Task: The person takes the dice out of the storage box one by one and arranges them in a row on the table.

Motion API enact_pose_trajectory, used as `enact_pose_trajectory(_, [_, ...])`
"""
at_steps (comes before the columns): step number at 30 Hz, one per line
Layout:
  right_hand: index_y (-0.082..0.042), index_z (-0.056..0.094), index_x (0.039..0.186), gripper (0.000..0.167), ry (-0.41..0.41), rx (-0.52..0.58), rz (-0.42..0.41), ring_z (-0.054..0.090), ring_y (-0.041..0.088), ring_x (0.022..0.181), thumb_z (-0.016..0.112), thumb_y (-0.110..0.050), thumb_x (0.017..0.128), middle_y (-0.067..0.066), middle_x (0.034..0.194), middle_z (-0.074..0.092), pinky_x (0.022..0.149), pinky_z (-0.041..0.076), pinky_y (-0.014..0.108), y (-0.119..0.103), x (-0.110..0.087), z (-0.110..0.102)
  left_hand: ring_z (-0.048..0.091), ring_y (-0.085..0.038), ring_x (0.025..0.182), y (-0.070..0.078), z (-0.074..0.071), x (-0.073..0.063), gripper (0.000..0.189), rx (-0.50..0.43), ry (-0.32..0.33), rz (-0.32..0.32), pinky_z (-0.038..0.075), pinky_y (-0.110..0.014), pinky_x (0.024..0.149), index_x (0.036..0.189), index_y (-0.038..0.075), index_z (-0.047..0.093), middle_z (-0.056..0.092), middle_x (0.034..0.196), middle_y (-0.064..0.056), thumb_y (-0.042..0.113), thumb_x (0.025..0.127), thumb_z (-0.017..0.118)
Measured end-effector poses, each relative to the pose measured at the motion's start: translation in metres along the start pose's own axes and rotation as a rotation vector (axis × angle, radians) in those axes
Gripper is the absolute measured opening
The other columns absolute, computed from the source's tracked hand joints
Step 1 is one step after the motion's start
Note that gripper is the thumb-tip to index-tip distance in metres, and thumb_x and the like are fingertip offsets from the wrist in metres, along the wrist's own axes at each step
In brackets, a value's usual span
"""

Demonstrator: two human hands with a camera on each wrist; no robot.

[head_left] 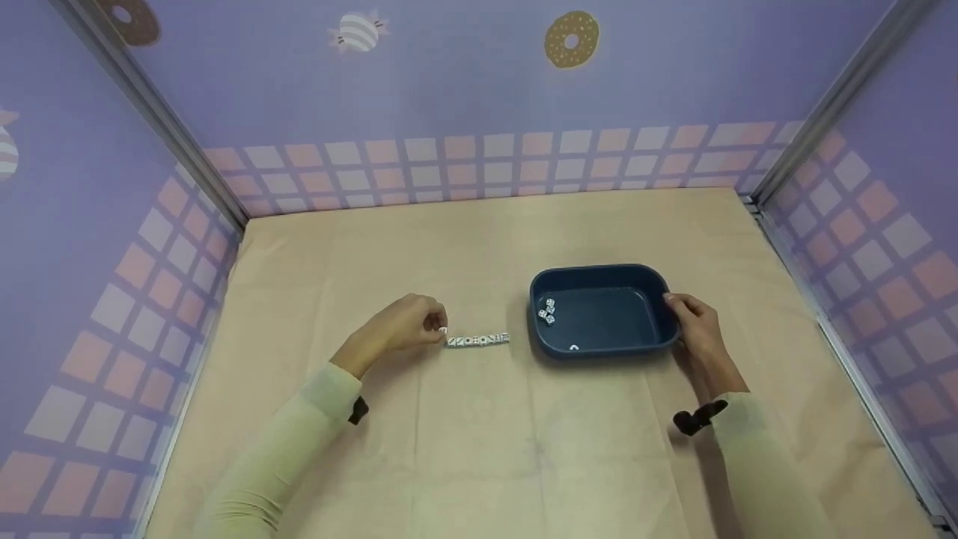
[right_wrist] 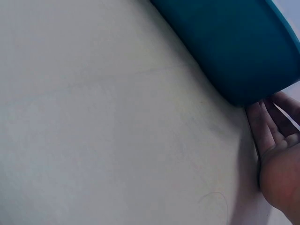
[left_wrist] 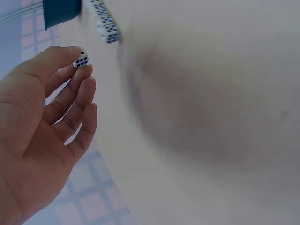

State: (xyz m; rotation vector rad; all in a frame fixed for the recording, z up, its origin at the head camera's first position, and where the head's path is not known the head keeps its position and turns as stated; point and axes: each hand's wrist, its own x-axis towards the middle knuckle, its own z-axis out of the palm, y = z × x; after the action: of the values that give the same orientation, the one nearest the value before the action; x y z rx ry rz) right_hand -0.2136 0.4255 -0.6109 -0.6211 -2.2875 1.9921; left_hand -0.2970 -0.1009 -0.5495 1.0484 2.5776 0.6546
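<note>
My left hand point(head_left: 400, 323) pinches a white die point(left_wrist: 81, 60) with dark pips between thumb and fingertip, just off the left end of a row of dice point(head_left: 477, 340). The row lies on the table, its dice side by side. To its right stands a dark blue rectangular container point(head_left: 614, 318). Several loose dice point(head_left: 548, 311) sit at the left inside it, and one more die point(head_left: 574, 347) shows partly by its front wall. My right hand point(head_left: 699, 329) holds the container's right end, thumb at the rim and fingers against the outside, low down in the right wrist view.
A beige cloth point(head_left: 479, 449) with fold lines covers the table. Purple walls with a pink and white checked band point(head_left: 479, 161) enclose the back and both sides, with metal posts point(head_left: 831, 105) at the corners.
</note>
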Motion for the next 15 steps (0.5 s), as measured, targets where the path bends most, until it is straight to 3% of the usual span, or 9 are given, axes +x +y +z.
enact_pose_trajectory(7, [0.000,0.061,0.138,0.061,0.003,-0.010,-0.015,0.059,0.015,0.116,0.063,-0.050,0.105,0.008,0.134,0.060,0.090,0.052,0.018,0.001,-0.001,0.001,0.065,-0.017,0.088,-0.008,0.017,-0.007,0.010,0.034,0.003,-0.013,0.057,-0.038,0.085,0.100,0.010,0.077,0.070,0.095,0.000,0.018,0.096,0.081])
enact_pose_trajectory(15, [0.002,0.062,0.138,0.060,0.000,-0.020,-0.046,0.060,0.014,0.113,0.063,-0.048,0.106,0.008,0.131,0.063,0.091,0.052,0.019,0.002,-0.001,0.000,0.063,-0.016,0.091,-0.010,0.026,-0.008,0.013,0.052,0.039,-0.012,0.056,-0.039,0.087,0.103,0.013,0.076,0.067,0.097,0.004,0.023,0.096,0.081])
